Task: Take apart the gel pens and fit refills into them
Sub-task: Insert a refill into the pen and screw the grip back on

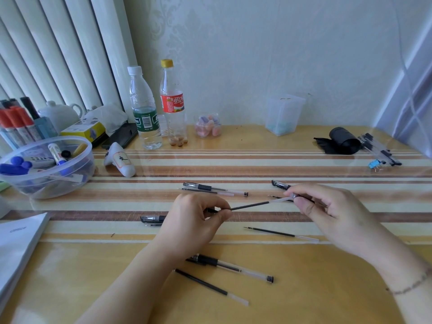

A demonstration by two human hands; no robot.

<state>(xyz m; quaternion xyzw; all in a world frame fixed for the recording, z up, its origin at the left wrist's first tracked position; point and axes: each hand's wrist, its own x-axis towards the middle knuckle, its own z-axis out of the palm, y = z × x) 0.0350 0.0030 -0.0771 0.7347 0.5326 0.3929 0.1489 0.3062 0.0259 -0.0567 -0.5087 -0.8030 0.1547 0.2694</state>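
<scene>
Head view: bottles (144, 108), marker tub (48, 166) behind pens (215, 189).

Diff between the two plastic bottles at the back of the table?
The left bottle has a white cap and a green label; the right bottle has a yellow cap and a red label. The left bottle holds clear liquid up to about its label; the right bottle holds only small brownish lumps at its bottom. Both are clear, capped and upright, side by side.
</scene>
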